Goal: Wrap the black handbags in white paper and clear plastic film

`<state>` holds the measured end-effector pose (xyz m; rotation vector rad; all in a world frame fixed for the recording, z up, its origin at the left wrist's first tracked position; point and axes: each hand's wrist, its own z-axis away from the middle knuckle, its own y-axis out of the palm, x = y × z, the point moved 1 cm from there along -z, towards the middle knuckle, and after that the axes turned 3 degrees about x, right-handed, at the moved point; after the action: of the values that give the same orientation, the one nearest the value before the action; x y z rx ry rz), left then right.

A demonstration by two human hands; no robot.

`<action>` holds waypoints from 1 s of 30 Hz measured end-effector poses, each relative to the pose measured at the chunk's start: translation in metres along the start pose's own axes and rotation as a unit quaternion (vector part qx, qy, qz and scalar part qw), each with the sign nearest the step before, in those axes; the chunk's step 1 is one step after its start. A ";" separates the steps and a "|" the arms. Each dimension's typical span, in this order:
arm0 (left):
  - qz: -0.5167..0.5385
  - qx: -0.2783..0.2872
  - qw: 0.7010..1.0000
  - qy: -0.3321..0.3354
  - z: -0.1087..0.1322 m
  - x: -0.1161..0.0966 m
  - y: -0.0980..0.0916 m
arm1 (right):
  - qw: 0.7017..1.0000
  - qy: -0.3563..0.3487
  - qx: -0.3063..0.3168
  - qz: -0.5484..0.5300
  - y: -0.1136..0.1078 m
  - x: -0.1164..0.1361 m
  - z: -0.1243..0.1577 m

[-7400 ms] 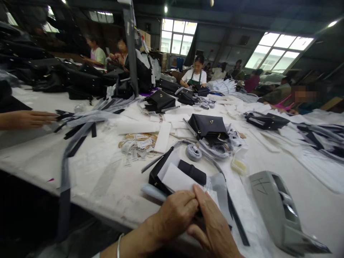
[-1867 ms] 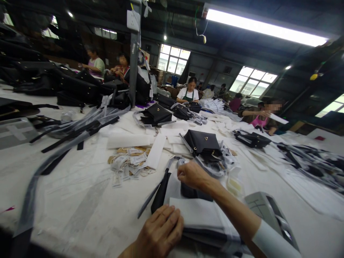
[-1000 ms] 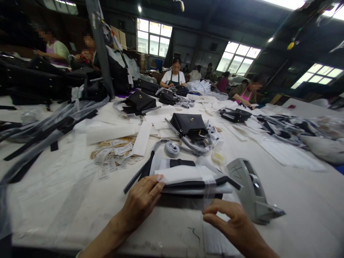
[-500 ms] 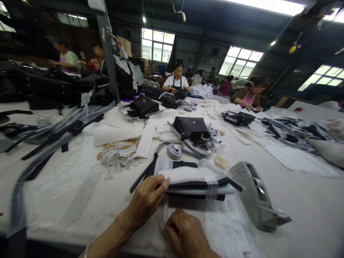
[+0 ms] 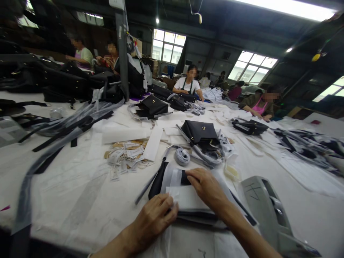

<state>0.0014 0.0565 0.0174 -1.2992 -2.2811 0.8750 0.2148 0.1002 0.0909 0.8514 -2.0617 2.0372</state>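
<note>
A black handbag (image 5: 156, 184), partly wrapped in translucent film, lies before me with a white foam sheet (image 5: 190, 199) across its near part. My left hand (image 5: 157, 216) pinches the left end of that sheet, thumb and fingers closed at its edge. Over the bag's right half reaches my right hand (image 5: 208, 188). Its fingers are stretched out and rest on the far edge of the sheet, beside a short black strip; the undersides of those fingers are hidden. A grey tape dispenser (image 5: 264, 211) stands just right of my right forearm.
Beyond the bag are a coiled wrapped strap (image 5: 182, 156) and another black handbag (image 5: 200, 132). A heap of tags (image 5: 126, 156) lies left of them. Long wrapped straps (image 5: 51, 154) run down the table's left side. A co-worker (image 5: 188, 82) sits across the table.
My right hand has moved from the near table edge up and across onto the bag. My left hand stays on the foam sheet's left end. The view has shifted slightly.
</note>
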 end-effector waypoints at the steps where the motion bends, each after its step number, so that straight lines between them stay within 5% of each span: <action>1: 0.001 -0.002 1.000 -0.002 0.000 0.000 0.001 | 1.000 0.005 0.018 0.016 0.004 -0.007 -0.016; 5: 0.000 -0.007 1.000 -0.006 0.002 -0.001 0.004 | 0.997 0.004 0.070 0.018 0.036 -0.020 -0.055; 10: -0.002 -0.003 1.000 -0.012 0.001 -0.001 0.004 | 0.997 -0.011 0.078 0.002 0.056 -0.013 -0.070; 16: 0.007 -0.007 1.000 -0.018 0.001 -0.002 0.003 | 1.000 -0.005 -0.016 -0.009 0.053 -0.010 -0.068; 24: 0.006 0.021 0.999 -0.024 0.005 -0.004 0.004 | 0.985 -0.084 0.130 -0.072 0.053 0.006 -0.092; 30: -0.005 0.004 1.000 -0.012 0.006 -0.003 0.006 | 0.993 -0.028 0.093 -0.060 0.027 -0.006 -0.092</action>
<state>0.0033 0.0543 0.0092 -1.2809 -2.2988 0.8999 0.1797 0.1875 0.0722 1.0465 -1.8184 2.1881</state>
